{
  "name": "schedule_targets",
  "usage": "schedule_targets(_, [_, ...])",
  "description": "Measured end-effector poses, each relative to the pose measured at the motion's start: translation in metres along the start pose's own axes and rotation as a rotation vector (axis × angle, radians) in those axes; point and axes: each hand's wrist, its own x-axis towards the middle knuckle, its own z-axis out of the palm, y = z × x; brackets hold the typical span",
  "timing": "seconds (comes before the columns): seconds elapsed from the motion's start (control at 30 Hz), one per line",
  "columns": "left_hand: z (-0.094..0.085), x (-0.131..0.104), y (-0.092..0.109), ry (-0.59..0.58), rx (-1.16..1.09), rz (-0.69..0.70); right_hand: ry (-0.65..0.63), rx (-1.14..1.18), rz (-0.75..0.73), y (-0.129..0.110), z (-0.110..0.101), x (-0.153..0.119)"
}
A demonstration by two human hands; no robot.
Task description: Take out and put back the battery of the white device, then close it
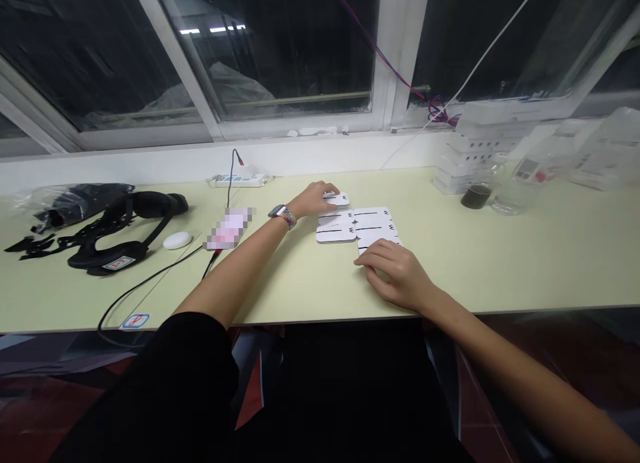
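Nearest the camera is the person's dark clothing, with both bare forearms reaching out from it over the near edge of a pale yellow-green table [500, 269]. The right hand [397, 276] lies palm down on the table just right of centre, fingers loosely curled and close together, their tips resting on the near edge of the closest white card [373, 243]; it grips nothing. That card belongs to a small cluster of flat white cards [357, 224] with dark markings, laid side by side and touching. The left hand [315, 197], a watch [279, 211] and woven band at its wrist, stretches farther out and rests with bent fingers on the farthest card [337, 198], at the far left of the cluster; whether it pinches the card or only presses it cannot be told.

To the left, a blurred pink patch [229, 227] covers something on the table, beside a black cable [150, 283], a white oval object [177, 240] and a black head strap [125, 233]. Farther left lies a clear bag of dark items [70, 203]. A white power strip [239, 180] sits by the far wall. At the far right stand a glass of dark liquid [476, 196], a clear bottle [520, 179] and stacked white boxes [475, 153]. Beyond them, dark windows [280, 49] in white frames reflect ceiling lights.
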Motion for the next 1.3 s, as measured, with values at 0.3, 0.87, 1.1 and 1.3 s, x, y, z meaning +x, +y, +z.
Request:
schedule_targets(0.3, [0.030, 0.020, -0.016, -0.029, -0.062, -0.107, -0.186, 0.142, 0.317, 0.002, -0.010, 0.007])
schedule_targets(0.87, [0.045, -0.027, 0.023, -0.219, 0.014, -0.084, -0.501, -0.104, 0.565, 0.113, 0.020, 0.026])
schedule_targets(1.1, [0.043, -0.049, 0.036, -0.196, 0.009, -0.076, -0.487, -0.117, 0.565, 0.118, 0.023, 0.027])
schedule_targets(1.3, [0.044, -0.070, 0.051, -0.181, -0.009, -0.068, -0.519, -0.127, 0.581, 0.119, 0.023, 0.032])
